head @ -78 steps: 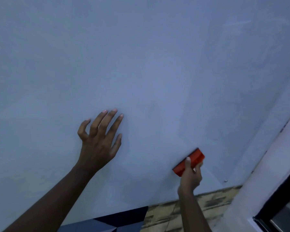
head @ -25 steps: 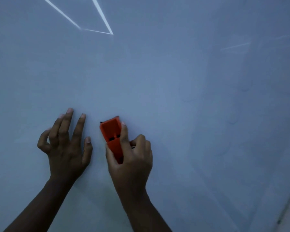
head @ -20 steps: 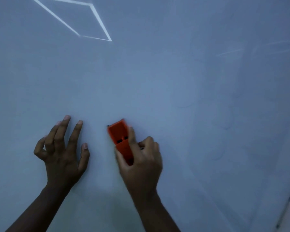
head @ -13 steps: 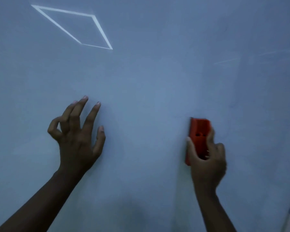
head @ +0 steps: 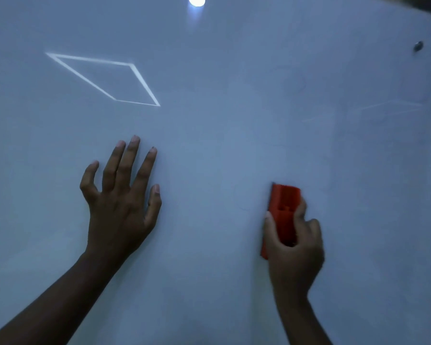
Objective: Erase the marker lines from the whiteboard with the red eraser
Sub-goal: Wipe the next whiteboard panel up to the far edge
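The whiteboard (head: pixel 222 135) fills the view, pale blue-grey in dim light. My right hand (head: pixel 294 250) grips the red eraser (head: pixel 283 205), held upright and pressed flat against the board at the lower right. My left hand (head: pixel 121 205) rests on the board to the left with fingers spread, holding nothing. Faint thin marker traces (head: pixel 294 85) show to the upper right of the eraser. A bright four-sided outline (head: pixel 102 79) lies at the upper left; I cannot tell whether it is drawn or a reflection.
A bright round light spot (head: pixel 196 0) reflects at the top edge. A small dark screw or fixing (head: pixel 418 46) sits near the board's upper right corner. Faint pale streaks (head: pixel 383 108) cross the right side.
My right hand slid the eraser from beside my left hand out to the right. The view tilted up, so the outline sits lower in frame. My left fingers have spread out.
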Tool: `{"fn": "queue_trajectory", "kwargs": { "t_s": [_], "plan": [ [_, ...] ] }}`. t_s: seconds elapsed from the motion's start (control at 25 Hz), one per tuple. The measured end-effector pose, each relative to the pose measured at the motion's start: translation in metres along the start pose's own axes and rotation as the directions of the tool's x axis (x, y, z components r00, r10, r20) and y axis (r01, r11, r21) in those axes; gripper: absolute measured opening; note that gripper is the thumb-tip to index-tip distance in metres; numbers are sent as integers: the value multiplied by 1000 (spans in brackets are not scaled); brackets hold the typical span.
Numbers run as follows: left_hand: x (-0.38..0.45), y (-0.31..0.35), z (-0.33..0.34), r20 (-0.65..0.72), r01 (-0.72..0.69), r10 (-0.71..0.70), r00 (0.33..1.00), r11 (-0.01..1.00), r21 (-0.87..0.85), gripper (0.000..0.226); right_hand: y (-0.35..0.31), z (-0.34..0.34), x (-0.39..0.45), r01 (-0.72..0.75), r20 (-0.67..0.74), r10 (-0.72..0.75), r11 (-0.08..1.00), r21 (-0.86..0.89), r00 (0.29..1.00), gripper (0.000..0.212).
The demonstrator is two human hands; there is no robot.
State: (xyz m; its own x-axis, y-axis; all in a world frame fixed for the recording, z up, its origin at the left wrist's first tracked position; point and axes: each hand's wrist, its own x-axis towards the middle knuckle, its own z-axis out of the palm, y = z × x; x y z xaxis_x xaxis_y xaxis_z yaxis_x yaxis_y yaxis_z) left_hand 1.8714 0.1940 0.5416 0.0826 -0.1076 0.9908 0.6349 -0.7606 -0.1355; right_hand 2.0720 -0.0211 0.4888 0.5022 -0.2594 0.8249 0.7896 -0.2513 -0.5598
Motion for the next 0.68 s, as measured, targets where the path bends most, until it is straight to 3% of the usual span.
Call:
{"fn": "queue_trajectory", "kwargs": {
  "t_s": [0.16, 0.28, 0.48, 0.68],
  "plan": [
    [0, -1, 0, 6, -11, 11, 1000, 1000, 6, 63, -77, 28, -40, 301, 99, -303, 953, 32, 948, 69],
    [0, -6, -2, 8, -22, 22, 1000, 1000, -2, 64, -113, 38, -33, 409, 103, -413, 911, 59, 905, 71],
    [1, -4, -5, -23, -30, 30, 999, 1000, 7, 61, -102, 33, 10, 382, 26, -383, 923, 42, 923, 68],
    [24, 10, -11, -127, 22, -33, 991, 996, -91, 55, -20, 5, 61, 127, -60, -126, 992, 8, 990, 70]
  ]
}}
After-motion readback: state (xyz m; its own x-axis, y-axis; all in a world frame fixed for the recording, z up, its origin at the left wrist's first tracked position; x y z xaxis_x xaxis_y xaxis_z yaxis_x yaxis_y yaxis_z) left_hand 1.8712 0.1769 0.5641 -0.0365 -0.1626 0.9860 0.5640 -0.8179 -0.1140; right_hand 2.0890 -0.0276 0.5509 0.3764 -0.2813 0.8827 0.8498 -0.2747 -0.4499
